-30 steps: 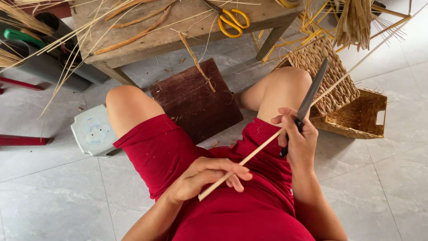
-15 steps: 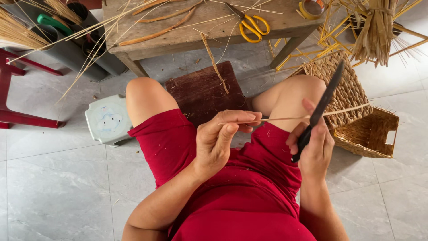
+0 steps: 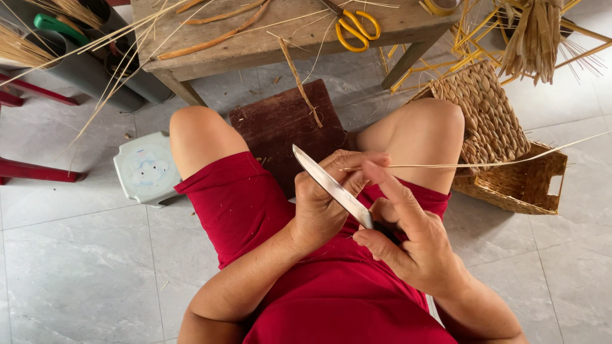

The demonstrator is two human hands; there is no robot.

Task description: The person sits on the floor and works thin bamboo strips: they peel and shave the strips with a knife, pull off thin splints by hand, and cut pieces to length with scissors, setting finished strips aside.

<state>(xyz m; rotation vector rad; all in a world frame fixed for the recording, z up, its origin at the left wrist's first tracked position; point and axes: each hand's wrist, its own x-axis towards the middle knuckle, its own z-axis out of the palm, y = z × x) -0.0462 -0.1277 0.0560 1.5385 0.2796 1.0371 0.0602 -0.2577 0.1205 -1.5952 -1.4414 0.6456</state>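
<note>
Pointing up-left, knife [image 3: 328, 185] clamped in right grip [image 3: 408, 239]; left grip [image 3: 331, 197] pinching rightward-running straw [image 3: 484, 164].

Yellow scissors [image 3: 357, 27] on wooden table [image 3: 268, 38]; woven basket [image 3: 510, 159], pale plastic stool [image 3: 143, 169], dark board [image 3: 280, 124].

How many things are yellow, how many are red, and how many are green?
Yellow: 1, the scissors on the wooden table.
Red: 2, the shorts and the stool legs.
Green: 1, the green handle.
Total: 4.
</note>
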